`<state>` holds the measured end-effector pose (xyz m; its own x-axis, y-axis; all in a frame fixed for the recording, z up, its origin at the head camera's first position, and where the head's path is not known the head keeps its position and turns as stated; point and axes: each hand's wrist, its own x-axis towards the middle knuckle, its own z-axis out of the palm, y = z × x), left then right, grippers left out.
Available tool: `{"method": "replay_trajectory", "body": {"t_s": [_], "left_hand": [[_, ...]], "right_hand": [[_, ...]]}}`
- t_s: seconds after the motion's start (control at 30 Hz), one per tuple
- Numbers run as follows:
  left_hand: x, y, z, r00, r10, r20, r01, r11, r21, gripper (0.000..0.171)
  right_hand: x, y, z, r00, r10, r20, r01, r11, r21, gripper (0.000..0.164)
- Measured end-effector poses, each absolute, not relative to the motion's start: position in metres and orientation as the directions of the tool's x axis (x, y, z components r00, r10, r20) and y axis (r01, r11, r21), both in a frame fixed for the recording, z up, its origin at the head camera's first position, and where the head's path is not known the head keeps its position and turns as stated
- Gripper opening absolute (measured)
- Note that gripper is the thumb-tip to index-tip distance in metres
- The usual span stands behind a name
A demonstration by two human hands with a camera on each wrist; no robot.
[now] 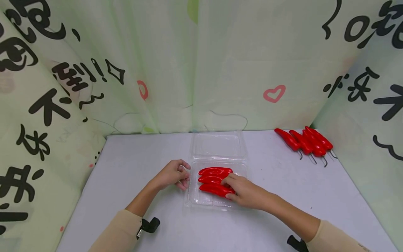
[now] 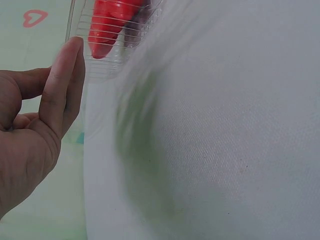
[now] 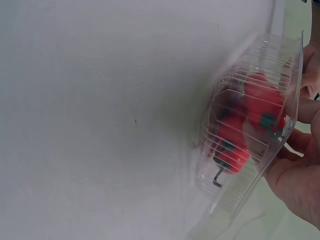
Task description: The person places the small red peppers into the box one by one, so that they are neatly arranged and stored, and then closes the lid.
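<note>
A clear plastic clamshell box (image 1: 195, 202) lies on the table, its lid (image 1: 217, 146) folded back away from me. In its tray lie three red chili peppers, one behind another: a front pepper (image 1: 213, 189), a middle pepper (image 1: 209, 179) and a back pepper (image 1: 214, 171). My right hand (image 1: 247, 193) reaches over the tray's right side and pinches the front pepper near its stem end, hiding that end. Through the ribbed wall (image 3: 240, 187) in the right wrist view, green caps show. Beside the box's left edge is my left hand (image 1: 174, 174), fingers loosely bent, holding nothing.
Several more red chili peppers (image 1: 310, 142) lie side by side at the table's back right, stems toward me. The white table (image 1: 283, 224) is enclosed at the back and sides by a pale green printed curtain (image 1: 233, 63).
</note>
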<state>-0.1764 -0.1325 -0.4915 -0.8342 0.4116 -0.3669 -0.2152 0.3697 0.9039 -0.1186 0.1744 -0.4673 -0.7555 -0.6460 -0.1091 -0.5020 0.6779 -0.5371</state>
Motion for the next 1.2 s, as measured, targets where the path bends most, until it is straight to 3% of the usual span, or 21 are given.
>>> {"method": "replay_trajectory", "body": {"t_s": [0.67,1.2], "left_hand": [[-0.177,-0.133,-0.490,-0.825,0.427,-0.370,-0.222,0.356,0.908,0.030],[-0.175,-0.133,-0.489,-0.831,0.422,-0.362,-0.214,0.358,0.909,0.031]], "right_hand": [[-0.113,0.165,-0.469,-0.819,-0.567,-0.094,-0.504,0.787,-0.355,0.043],[-0.112,0.166,-0.481,-0.835,-0.549,-0.040,-0.507,0.795,-0.334,0.046]]}}
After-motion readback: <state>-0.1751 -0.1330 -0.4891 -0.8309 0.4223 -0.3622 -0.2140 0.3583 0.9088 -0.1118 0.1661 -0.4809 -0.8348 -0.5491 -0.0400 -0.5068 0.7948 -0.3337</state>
